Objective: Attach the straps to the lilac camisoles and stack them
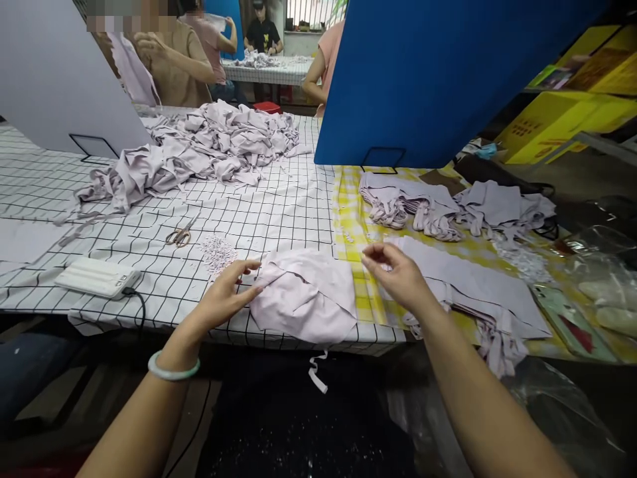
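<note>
A pale lilac fabric piece (303,299), loosely folded and creased, lies at the table's front edge, with a narrow strap (317,375) hanging below it. At its left side is my left hand (231,292), thumb and forefinger apart, their tips at the cloth's edge. To the right of the cloth, apart from it, my right hand (395,272) is raised with thumb and forefinger brought together; whatever they may pinch is too small to make out. Gold-handled scissors (179,236) rest on the checked cloth, beside a scatter of small fabric trimmings (217,254).
A large heap of lilac pieces (219,143) spreads across the back. Neat stacks (472,285) lie on the yellow cloth at right, beside a phone (572,318). A power bank (98,277) is at left. Blue (408,79) and white (54,73) panels stand upright; other people work beyond.
</note>
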Available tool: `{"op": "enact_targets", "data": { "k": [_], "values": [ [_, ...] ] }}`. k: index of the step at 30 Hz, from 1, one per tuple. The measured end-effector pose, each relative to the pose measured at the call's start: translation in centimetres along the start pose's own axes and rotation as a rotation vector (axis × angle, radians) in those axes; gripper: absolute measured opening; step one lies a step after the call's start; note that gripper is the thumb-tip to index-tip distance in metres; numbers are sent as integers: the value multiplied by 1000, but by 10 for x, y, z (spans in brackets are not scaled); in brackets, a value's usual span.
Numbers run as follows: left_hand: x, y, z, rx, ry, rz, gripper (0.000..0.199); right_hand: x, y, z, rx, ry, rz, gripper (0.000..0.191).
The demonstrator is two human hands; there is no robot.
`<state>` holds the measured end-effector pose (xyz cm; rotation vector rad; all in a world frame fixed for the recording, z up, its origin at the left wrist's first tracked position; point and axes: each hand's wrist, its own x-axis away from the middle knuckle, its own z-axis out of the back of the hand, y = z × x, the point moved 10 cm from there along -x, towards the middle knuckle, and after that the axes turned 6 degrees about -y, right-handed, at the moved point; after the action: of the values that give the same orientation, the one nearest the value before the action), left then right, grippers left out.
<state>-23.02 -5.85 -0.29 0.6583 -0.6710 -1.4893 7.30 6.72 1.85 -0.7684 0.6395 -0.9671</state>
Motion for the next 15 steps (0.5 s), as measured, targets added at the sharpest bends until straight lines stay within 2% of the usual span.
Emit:
{"op": "enact_targets", "data": {
  "k": [3, 5, 9, 12, 15],
  "values": [
    [9, -9, -9, -127, 52, -5, 39, 39, -6, -40, 223, -131, 40, 16],
    [4, -9, -14, -214, 66, 42, 45, 56, -19, -63, 460, -130, 109, 18],
    [-29, 1, -27, -354, -26, 123, 55, 53, -41, -97, 806, -80, 212, 12],
    [-51, 11, -39, -452, -99, 114, 54, 39, -45, -95, 784, -27, 227, 16],
    [-64, 17, -47, -491, -101, 87, 29, 35, -38, -63, 475, 97, 126, 14]
  ]
}}
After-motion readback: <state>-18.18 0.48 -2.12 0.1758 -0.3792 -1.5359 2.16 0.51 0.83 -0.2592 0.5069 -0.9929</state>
